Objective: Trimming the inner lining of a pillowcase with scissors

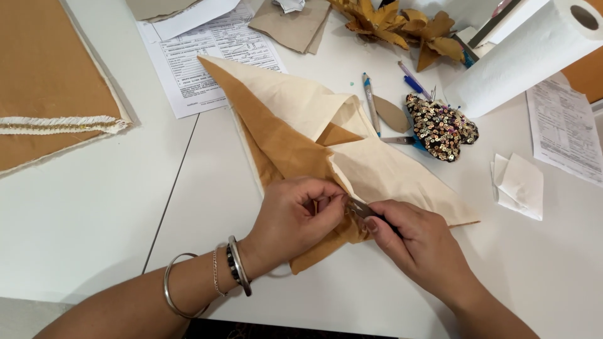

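Observation:
A folded piece of cloth [295, 125], tan on one side and cream on the other, lies on the white table [88, 207]. My left hand [295, 220], with bangles on the wrist, pinches the tan edge of the cloth near its lower end. My right hand [418, 238] holds a small dark metal tool [359, 208], and the tool's tip meets the cloth right next to my left fingers. What kind of tool it is stays unclear because my fingers cover most of it.
A sequined heart-shaped pincushion [443, 125], pens [370, 100] and a paper towel roll [527, 53] lie at the back right. Printed sheets [213, 50], tan fabric leaves [402, 25] and a large tan fabric panel with white trim [50, 94] lie around.

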